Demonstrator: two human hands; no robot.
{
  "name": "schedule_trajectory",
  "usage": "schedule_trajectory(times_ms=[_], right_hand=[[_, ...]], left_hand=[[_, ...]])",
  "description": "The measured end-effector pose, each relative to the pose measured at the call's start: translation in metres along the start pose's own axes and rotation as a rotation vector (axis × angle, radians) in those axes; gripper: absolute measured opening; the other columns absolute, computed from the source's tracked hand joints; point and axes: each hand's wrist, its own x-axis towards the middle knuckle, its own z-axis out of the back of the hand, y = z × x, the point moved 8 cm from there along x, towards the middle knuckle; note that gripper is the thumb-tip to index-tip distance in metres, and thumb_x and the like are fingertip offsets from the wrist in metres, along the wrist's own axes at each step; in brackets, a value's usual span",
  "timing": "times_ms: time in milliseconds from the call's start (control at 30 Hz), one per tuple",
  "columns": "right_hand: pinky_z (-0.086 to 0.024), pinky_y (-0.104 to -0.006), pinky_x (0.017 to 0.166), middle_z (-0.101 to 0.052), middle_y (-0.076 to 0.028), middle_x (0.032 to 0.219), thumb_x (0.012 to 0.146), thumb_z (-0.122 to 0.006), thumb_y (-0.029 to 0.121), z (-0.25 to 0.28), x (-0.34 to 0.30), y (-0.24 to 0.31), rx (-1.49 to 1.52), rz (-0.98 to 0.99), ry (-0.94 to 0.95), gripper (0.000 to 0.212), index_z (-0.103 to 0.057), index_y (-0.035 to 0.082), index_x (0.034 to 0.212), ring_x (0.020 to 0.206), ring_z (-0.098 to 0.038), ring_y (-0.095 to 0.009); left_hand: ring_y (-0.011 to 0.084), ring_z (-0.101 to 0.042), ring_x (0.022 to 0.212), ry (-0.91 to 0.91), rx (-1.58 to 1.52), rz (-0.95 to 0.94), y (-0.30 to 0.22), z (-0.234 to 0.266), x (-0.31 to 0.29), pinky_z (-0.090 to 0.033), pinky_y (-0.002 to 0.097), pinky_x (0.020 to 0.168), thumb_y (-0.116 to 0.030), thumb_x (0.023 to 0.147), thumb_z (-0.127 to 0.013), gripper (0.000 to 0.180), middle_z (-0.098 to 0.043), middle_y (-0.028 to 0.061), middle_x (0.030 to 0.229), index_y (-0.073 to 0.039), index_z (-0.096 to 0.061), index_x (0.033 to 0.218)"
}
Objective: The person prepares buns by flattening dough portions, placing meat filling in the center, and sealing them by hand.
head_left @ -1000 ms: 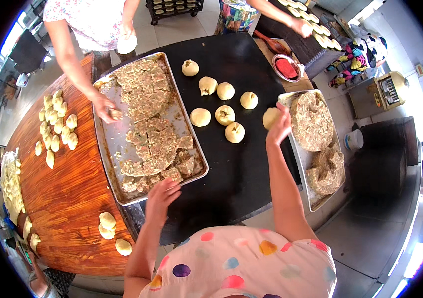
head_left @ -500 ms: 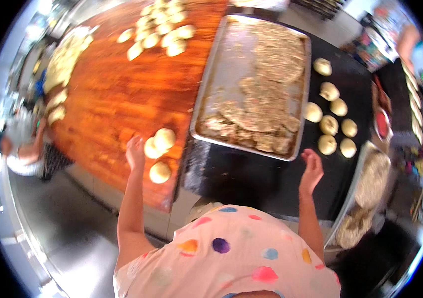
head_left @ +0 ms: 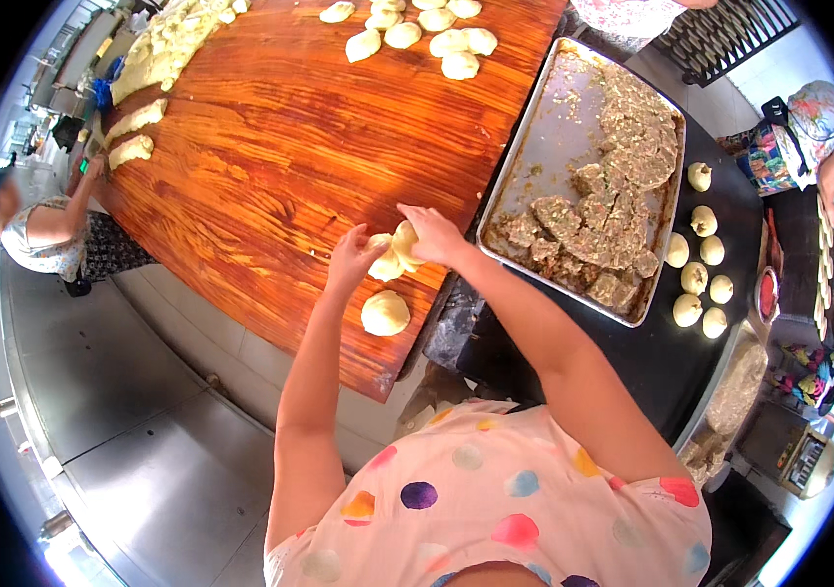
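Two flattened dough rounds lie touching near the front corner of the wooden table. My left hand [head_left: 350,260] curls its fingers on the left dough round [head_left: 384,264]. On the other side, my right hand [head_left: 434,235] is closed over the right dough round [head_left: 404,247], its fingers partly covering it. Closer to me sits a single dough round [head_left: 385,313], untouched. To the right, a metal tray [head_left: 546,127] carries a minced, chunky brown filling [head_left: 623,205]. Several filled dough balls [head_left: 694,278] rest beside it on the black surface [head_left: 574,362].
More dough rounds [head_left: 402,35] lie at the far end of the wooden table [head_left: 270,176]. Rolled dough strips [head_left: 133,150] are along its left edge, where a person [head_left: 45,220] works. Another person [head_left: 809,137] stands at the far right. A red-filled bowl [head_left: 767,293] is beyond the dough balls.
My right hand has crossed from the black surface to the wooden table and taken hold of a dough round. My left hand has closed in on the round beside it. The view has shifted left.
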Motion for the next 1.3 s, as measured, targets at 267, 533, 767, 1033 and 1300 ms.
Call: schedule_trajectory(times_ms=[267, 533, 767, 1033, 1300], right_hand=[[-0.048, -0.0445, 0.077, -0.057, -0.014, 0.094, 0.066, -0.079, 0.028, 0.05, -0.084, 0.028, -0.276, 0.226, -0.256, 0.04, -0.064, 0.006, 0.095, 0.095, -0.059, -0.034], [-0.052, -0.0301, 0.087, -0.062, -0.008, 0.11, 0.081, -0.081, 0.017, 0.06, -0.314, -0.078, 0.911, -0.517, -0.54, 0.051, -0.052, 0.004, 0.121, 0.099, -0.061, -0.013], [-0.047, -0.0383, 0.092, -0.065, -0.015, 0.112, 0.092, -0.065, 0.036, 0.058, -0.537, -0.201, 0.173, -1.066, -0.734, 0.043, -0.061, 0.002, 0.119, 0.104, -0.061, -0.027], [-0.031, -0.0428, 0.11, -0.043, -0.022, 0.145, 0.105, -0.035, 0.041, 0.062, -0.565, -0.27, -0.135, -1.151, -0.998, 0.052, -0.054, 0.004, 0.134, 0.134, -0.04, -0.036], [-0.021, -0.0473, 0.118, -0.027, -0.014, 0.158, 0.102, -0.038, 0.051, 0.053, -0.519, -0.253, -0.549, -1.362, -0.947, 0.061, -0.036, 0.013, 0.149, 0.145, -0.026, -0.032]], left_hand=[[0.023, -0.064, 0.08, 0.041, 0.426, -0.521, -0.069, 0.002, -0.03, -0.049, 0.0377, 0.07, -0.03, 0.073, -0.081, 0.039, -0.066, 0.0117, 0.082, -0.001, -0.062, 0.093], [0.0107, -0.059, 0.088, 0.565, -0.517, 0.159, -0.095, -0.117, -0.1, -0.047, 0.0279, 0.079, -0.016, 0.086, -0.074, 0.024, -0.062, 0.0028, 0.091, -0.004, -0.058, 0.1], [0.0129, -0.06, 0.089, 1.012, -0.517, 0.037, -0.135, -0.324, -0.181, -0.05, 0.0299, 0.077, -0.026, 0.083, -0.077, 0.035, -0.064, 0.0043, 0.095, -0.004, -0.059, 0.104], [0.0271, -0.066, 0.09, 0.483, -0.012, -0.249, -0.127, -0.265, -0.157, -0.055, 0.0355, 0.078, -0.015, 0.084, -0.072, 0.027, -0.061, 0.0135, 0.106, -0.005, -0.065, 0.108], [0.0208, -0.063, 0.09, -0.309, 0.0, -0.024, -0.034, -0.038, -0.073, -0.051, 0.0328, 0.08, -0.012, 0.089, -0.067, 0.016, -0.066, 0.0107, 0.097, -0.001, -0.067, 0.102]])
